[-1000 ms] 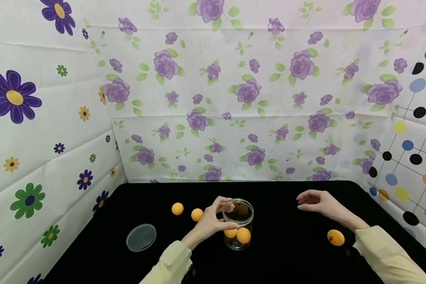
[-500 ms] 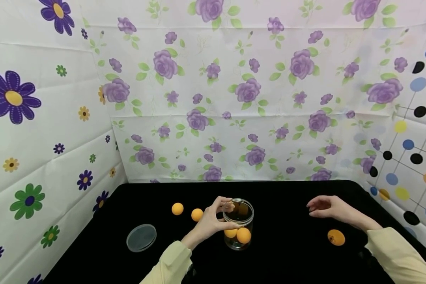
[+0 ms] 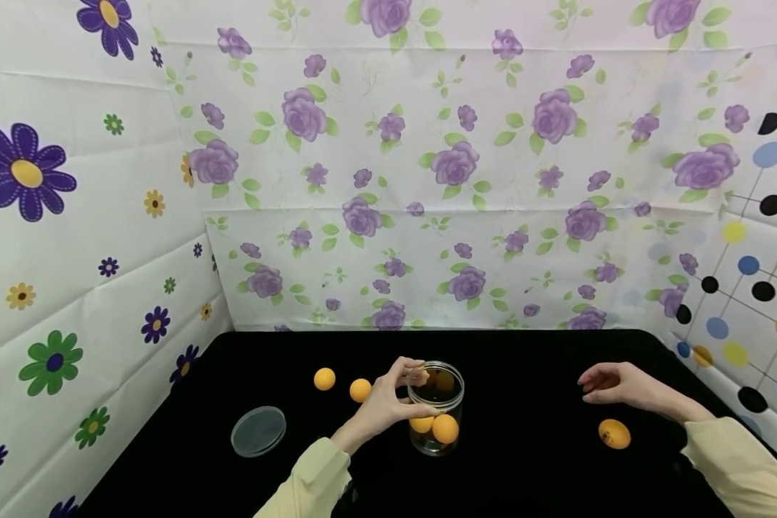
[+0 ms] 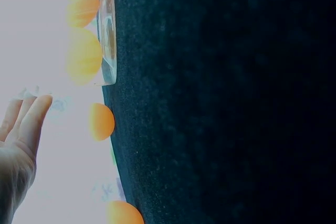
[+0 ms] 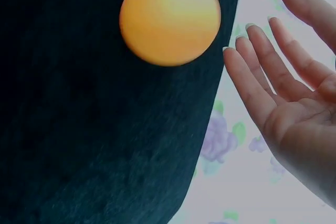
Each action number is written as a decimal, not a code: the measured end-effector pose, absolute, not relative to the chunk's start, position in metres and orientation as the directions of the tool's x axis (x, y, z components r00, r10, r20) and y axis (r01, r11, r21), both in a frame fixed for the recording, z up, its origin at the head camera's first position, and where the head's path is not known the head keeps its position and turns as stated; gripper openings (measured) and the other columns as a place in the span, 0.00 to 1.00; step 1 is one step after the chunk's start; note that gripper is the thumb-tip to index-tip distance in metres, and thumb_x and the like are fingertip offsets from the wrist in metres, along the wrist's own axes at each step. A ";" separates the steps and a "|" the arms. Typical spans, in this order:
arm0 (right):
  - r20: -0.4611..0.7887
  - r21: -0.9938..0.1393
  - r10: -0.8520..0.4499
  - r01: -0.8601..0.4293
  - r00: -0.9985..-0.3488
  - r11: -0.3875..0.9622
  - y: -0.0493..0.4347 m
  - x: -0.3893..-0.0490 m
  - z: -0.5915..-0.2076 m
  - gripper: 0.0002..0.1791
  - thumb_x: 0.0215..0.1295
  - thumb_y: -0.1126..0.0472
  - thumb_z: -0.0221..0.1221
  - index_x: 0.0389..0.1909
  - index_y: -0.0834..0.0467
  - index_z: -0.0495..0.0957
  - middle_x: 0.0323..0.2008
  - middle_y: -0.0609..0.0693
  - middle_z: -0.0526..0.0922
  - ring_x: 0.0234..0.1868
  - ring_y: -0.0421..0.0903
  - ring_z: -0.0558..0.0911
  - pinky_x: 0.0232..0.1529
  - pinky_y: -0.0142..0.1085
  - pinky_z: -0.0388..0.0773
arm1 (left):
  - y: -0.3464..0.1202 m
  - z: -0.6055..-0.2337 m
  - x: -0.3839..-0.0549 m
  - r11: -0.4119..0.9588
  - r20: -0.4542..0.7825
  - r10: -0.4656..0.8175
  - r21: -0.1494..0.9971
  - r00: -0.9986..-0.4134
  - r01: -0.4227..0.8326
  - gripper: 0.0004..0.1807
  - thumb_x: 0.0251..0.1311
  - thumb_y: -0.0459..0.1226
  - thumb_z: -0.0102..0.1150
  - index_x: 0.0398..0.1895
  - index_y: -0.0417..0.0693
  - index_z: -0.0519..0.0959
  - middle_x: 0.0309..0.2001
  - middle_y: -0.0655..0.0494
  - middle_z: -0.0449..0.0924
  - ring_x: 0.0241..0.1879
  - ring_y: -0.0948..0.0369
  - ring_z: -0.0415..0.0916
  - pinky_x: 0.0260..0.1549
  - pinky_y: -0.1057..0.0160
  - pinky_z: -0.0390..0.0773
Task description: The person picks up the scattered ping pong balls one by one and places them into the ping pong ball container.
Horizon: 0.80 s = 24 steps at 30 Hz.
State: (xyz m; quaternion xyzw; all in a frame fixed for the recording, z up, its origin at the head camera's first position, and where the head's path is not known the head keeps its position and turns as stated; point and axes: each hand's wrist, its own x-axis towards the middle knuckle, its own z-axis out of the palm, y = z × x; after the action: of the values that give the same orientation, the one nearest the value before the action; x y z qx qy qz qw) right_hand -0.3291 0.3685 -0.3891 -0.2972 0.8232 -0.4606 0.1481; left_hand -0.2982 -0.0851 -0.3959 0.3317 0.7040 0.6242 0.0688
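My left hand (image 3: pixel 388 399) grips a clear jar (image 3: pixel 437 447) by its open rim, thumb at the near side and fingers at the far side. Two orange ping-pong balls (image 3: pixel 445 429) show through the jar's wall; the left wrist view has this lower pair (image 4: pixel 84 56) too. At the right, my right hand (image 3: pixel 634 388) hovers with loosely bent fingers and nothing in them. Just below it in the head view lies another orange ball (image 3: pixel 614 434) with dark print, large in the right wrist view as a plain orange ball (image 5: pixel 170 19).
Two more orange balls, one farther left (image 3: pixel 324 379) and one beside the left hand (image 3: pixel 360 391), rest on the black cloth table (image 3: pixel 518 467). A round translucent lid (image 3: pixel 259 432) lies at the left. Patterned curtains (image 3: pixel 362 144) enclose the table's back and sides.
My right hand has moved right and a little nearer to me, toward the spot above the printed ball. The left hand and the jar have stayed put.
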 end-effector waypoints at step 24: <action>-0.068 -0.859 -0.624 -0.273 -0.779 0.434 0.399 -0.321 -0.410 0.17 0.64 0.67 0.52 0.48 0.77 0.67 0.43 0.67 0.73 0.41 0.41 0.77 0.36 0.38 0.76 | -0.085 -0.394 -0.297 0.010 0.312 0.546 0.925 -0.777 0.379 0.32 0.53 0.33 0.64 0.60 0.39 0.61 0.53 0.47 0.67 0.54 0.50 0.65 0.45 0.56 0.72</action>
State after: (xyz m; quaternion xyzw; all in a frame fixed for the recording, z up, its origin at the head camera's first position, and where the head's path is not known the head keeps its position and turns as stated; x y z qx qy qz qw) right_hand -0.3210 0.3994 -0.4099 -0.2718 0.8248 -0.4572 0.1918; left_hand -0.2973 -0.0847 -0.3941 0.3269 0.7075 0.6229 0.0672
